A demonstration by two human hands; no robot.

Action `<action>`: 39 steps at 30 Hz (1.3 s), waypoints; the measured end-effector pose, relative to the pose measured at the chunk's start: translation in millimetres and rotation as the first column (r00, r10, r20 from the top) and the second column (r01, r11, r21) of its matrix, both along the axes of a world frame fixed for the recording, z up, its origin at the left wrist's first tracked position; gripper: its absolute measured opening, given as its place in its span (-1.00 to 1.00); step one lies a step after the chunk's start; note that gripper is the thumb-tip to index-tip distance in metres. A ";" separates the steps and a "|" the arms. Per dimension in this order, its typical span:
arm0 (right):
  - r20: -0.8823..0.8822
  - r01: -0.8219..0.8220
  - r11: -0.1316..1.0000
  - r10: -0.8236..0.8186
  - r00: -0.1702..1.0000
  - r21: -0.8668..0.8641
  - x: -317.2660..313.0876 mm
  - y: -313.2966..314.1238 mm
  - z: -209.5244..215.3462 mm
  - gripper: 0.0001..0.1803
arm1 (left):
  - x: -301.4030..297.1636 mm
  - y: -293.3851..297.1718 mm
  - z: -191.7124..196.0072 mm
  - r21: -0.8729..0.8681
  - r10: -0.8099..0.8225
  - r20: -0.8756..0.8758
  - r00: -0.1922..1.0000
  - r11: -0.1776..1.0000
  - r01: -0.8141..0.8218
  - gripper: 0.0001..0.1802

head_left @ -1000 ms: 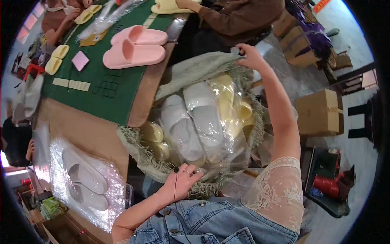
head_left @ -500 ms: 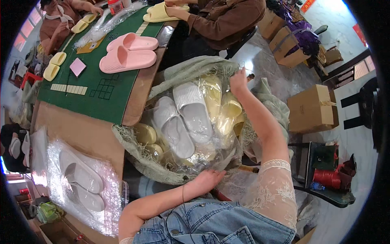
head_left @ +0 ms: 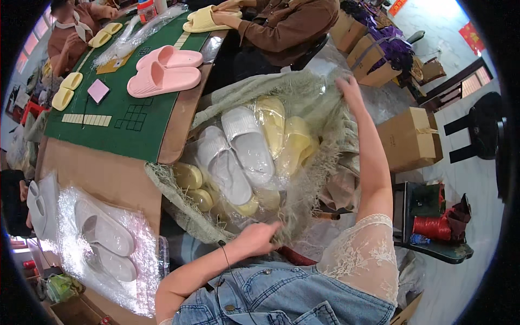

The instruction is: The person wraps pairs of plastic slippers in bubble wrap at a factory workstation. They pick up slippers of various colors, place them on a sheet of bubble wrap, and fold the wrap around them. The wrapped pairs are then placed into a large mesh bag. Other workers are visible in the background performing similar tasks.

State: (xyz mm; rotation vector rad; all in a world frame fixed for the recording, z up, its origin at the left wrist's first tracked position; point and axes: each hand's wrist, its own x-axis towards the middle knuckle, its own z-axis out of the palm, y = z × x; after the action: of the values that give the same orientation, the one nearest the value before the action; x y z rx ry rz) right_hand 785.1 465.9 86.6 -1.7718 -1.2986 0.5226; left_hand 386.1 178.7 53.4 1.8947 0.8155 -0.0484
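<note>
Left hand (head_left: pixel 259 236): fingers curled shut, pinching the near rim of a frayed, grey-green woven sack (head_left: pixel 303 97), knuckles up, forearm running in from the lower edge. Right hand (head_left: pixel 346 89): arm stretched out over the far side of the sack's mouth, fingers bent around the far rim; whether pressed tight cannot be told from this angle.

Between both hands, the sack mouth held wide, resting against the near right edge of the brown wooden table (head_left: pixel 103 173). Inside, a pair of white foam slippers in clear plastic wrap (head_left: pixel 238 154) lying soles up on top, side by side. Around and beneath them, pale yellow foam slippers in clear wrap (head_left: pixel 287 138), some toward the far side, some at the near left of the sack.

On the table's near left corner, another pair of white slippers sealed in a crinkled clear bag (head_left: pixel 103 238). Farther up the table, a dark green cutting mat (head_left: pixel 130 116) carrying a pair of pink foam slippers (head_left: pixel 165 73) and a small pink square pad (head_left: pixel 98 90). At the mat's far edge, a seated person in a brown jacket (head_left: pixel 292 27) with hands on a yellow slipper. To the right, on the floor, brown cardboard boxes (head_left: pixel 411 138).
</note>
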 end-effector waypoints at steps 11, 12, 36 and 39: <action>0.525 0.059 0.998 -0.033 0.851 -0.034 -3.3 52.7 -20.7 -0.57 | -16.9 -7.2 17.4 -0.075 -0.151 0.264 0.953 0.982 0.176 -0.29; 0.519 0.112 0.989 -0.046 0.854 -0.096 -9.9 58.5 -24.2 -0.57 | -15.5 -7.2 15.0 -0.072 -0.132 0.268 0.954 0.985 0.157 -0.30; 0.282 -0.169 0.640 0.540 0.793 -0.750 -152.6 -300.2 7.3 -0.11 | 11.5 -61.8 26.4 0.216 -0.374 0.352 0.858 0.925 0.314 0.06; -0.010 -0.340 0.762 0.402 0.916 -0.551 -144.2 -304.0 -9.0 -0.41 | 14.7 -76.4 22.2 0.400 -0.467 0.272 0.841 0.850 0.343 0.08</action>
State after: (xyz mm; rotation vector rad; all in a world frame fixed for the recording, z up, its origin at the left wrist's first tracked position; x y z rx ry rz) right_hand 640.9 161.8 77.6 -2.0158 -1.7186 1.1304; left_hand 400.9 102.2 75.5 2.2887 0.1537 0.1831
